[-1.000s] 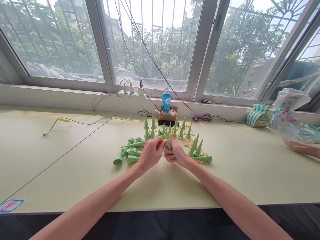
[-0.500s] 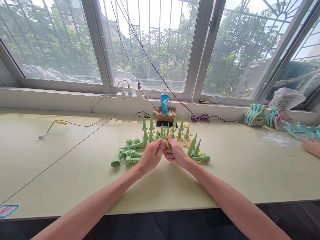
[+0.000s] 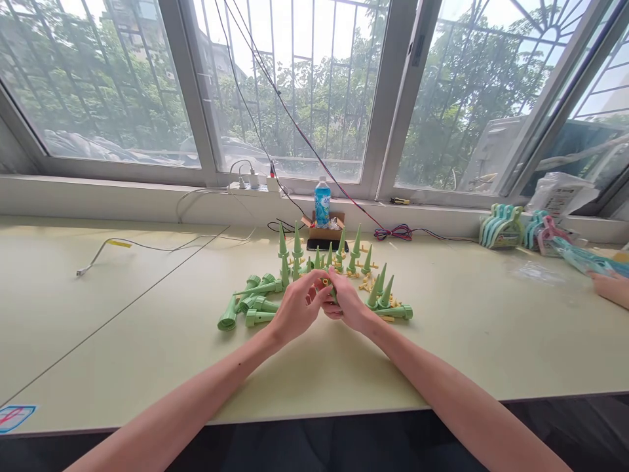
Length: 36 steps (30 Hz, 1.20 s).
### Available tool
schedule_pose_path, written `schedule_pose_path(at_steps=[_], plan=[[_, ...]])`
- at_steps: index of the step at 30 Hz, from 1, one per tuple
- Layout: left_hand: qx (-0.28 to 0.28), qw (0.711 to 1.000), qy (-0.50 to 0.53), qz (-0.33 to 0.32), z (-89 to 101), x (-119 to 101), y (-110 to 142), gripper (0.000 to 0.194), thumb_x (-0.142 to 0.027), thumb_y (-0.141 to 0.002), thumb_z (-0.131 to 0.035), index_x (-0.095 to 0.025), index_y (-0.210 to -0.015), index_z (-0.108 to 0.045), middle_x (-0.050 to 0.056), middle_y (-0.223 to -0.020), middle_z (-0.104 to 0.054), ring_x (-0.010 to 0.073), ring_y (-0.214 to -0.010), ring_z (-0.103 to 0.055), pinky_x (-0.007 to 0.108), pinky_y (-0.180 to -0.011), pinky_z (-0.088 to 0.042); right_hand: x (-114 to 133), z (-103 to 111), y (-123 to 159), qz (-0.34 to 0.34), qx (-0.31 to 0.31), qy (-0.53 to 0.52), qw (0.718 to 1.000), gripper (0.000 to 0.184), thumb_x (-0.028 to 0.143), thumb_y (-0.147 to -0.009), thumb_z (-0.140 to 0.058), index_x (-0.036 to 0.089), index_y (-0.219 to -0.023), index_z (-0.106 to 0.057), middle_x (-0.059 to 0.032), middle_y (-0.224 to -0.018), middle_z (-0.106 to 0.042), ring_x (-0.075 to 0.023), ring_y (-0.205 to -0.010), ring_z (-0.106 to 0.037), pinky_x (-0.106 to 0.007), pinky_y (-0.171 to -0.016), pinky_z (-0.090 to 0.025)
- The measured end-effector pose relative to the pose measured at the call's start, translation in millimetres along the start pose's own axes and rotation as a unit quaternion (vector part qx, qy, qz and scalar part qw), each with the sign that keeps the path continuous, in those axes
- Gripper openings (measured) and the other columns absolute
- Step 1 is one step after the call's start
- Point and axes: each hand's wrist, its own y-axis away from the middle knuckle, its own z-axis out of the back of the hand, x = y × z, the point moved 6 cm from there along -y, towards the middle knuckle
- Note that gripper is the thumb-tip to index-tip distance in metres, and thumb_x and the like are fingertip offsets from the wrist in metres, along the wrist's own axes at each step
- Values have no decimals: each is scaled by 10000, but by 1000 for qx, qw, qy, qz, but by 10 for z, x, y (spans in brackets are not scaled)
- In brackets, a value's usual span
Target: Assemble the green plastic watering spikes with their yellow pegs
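Note:
My right hand (image 3: pixel 348 300) is closed round a green plastic watering spike (image 3: pixel 335 295), most of it hidden by the fingers. A small yellow valve (image 3: pixel 325 282) shows at the side of this spike. The thumb and fingers of my left hand (image 3: pixel 296 304) are bent around that valve, and their tips touch it. Just beyond both hands, several green spikes (image 3: pixel 297 244) stand upright on their caps. To the left lies a pile of green spikes (image 3: pixel 259 303). Loose yellow valves (image 3: pixel 367 283) are scattered to the right, near another lying spike (image 3: pixel 403 311).
Behind the spikes are a phone (image 3: pixel 314 245), a small cardboard box (image 3: pixel 319 232) and a blue bottle (image 3: pixel 322 204). Bundled cable (image 3: pixel 400 231) and green hangers (image 3: pixel 501 226) lie along the windowsill side. Another person's hand (image 3: pixel 610 288) rests at the right. A thin cable (image 3: pixel 147 246) crosses the left.
My left fingers have shifted and curled further around the yellow valve, the forefinger now higher. My right hand stays nearly still. At the right, the other person's hand and teal hangers have moved slightly.

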Motion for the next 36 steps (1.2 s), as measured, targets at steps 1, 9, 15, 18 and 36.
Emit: schedule_pose_path(at_steps=[1,9,15,18,36], plan=[[-1,1000,2,-4,-1,1,0,152,-320,-918,-482,-209,-990,-557,-15,-751,-523,97,-579,-530,191,-488,-421,-4,-10,4,-1,4,-2,1000,472,654,-830,-512,209,-712,-408,97,-514,-277,-40,-370,-163,-169,-341,-101],[-10,999,34,11,-7,59,5,133,-285,-897,-505,-185,-811,-516,-15,-721,-520,100,-607,-529,196,-519,-457,-61,-69,24,-12,28,-29,999,504,649,-846,-487,205,-645,-359,94,-510,-241,-44,-380,-150,-178,-338,-90],[-17,1000,24,8,-12,74,7,128,-271,-894,-504,-181,-805,-525,-12,-700,-529,105,-607,-532,197,-516,-464,-88,-63,7,-19,28,-43,998,507,659,-837,-497,205,-651,-372,97,-502,-239,-41,-374,-143,-175,-337,-84],[-22,1000,18,8,-16,80,9,123,-269,-894,-506,-181,-811,-530,-10,-698,-540,107,-606,-536,200,-521,-470,-91,-61,1,-16,23,-42,999,513,673,-829,-496,204,-655,-383,100,-493,-238,-40,-366,-145,-174,-336,-87],[-52,998,27,17,83,-21,-14,203,-350,-883,-533,-176,-806,-603,-17,-645,-544,81,-511,-471,182,-455,-398,360,157,57,244,-138,413,866,480,513,-976,-289,210,-623,-407,25,-537,-415,-127,-510,-392,-251,-541,-305]])
